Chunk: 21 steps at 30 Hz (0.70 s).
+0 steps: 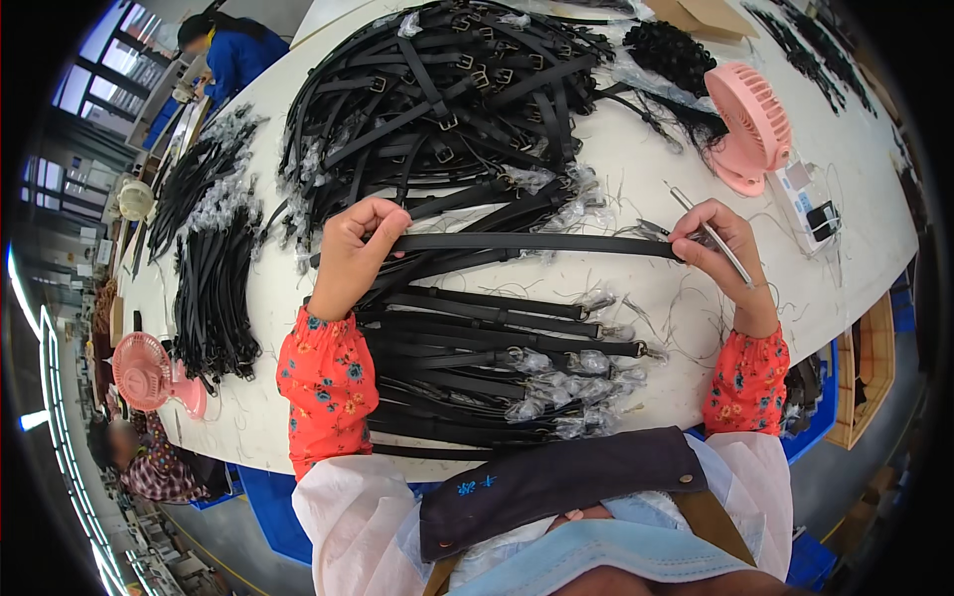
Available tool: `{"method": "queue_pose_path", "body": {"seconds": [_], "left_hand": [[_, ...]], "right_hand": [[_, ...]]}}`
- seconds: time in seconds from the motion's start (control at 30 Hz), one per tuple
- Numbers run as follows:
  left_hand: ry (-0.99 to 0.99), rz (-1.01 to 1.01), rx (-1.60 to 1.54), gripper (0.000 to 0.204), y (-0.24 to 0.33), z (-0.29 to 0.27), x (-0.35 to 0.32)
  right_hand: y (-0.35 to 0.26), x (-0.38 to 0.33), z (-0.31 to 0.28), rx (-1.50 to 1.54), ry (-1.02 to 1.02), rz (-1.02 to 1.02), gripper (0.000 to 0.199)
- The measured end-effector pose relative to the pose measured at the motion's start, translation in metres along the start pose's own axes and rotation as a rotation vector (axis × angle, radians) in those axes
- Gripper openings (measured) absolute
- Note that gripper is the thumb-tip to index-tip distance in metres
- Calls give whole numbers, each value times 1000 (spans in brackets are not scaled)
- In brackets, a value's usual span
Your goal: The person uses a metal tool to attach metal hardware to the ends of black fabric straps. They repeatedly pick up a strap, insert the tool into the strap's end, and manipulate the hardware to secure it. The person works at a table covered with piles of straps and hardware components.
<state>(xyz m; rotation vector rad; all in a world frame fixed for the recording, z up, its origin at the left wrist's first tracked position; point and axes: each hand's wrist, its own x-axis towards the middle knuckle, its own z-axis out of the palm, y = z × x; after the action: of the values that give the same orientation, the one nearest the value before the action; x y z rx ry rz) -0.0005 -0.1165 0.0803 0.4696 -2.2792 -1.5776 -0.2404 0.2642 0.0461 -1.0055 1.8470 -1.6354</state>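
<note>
A narrow black belt [542, 242] is stretched sideways above the table between my two hands. Its left part is pinched between the thumb and curled fingers of my left hand [360, 246]. At its other end, the fingertips of my right hand [723, 248] close on the belt. A slim, pointed silver tool [714, 236] also lies across my right fingers; its exact kind is unclear. Below the held belt lies a row of black belts [477, 323], several with clear plastic wrap [586, 387] over their right ends. Just beyond it rises a large heap of buckled black belts [437, 109].
Bundled black straps [214, 298] lie at the left of the white table [686, 328]. A pink fan [745, 124] and a white power strip [803, 209] stand at right, another pink fan [149, 372] at left. A person in blue [238, 55] sits far left.
</note>
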Motion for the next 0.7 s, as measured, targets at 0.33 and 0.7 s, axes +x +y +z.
{"method": "queue_pose_path", "body": {"seconds": [0.33,0.7], "left_hand": [[-182,-133,701,11,20,-51,-56],[-163,410,682,33,-37,90,-29]], "right_hand": [[-8,-6,50,-111,-428,-53,10],[24,-4,97,-430,-314,-365,14]]}}
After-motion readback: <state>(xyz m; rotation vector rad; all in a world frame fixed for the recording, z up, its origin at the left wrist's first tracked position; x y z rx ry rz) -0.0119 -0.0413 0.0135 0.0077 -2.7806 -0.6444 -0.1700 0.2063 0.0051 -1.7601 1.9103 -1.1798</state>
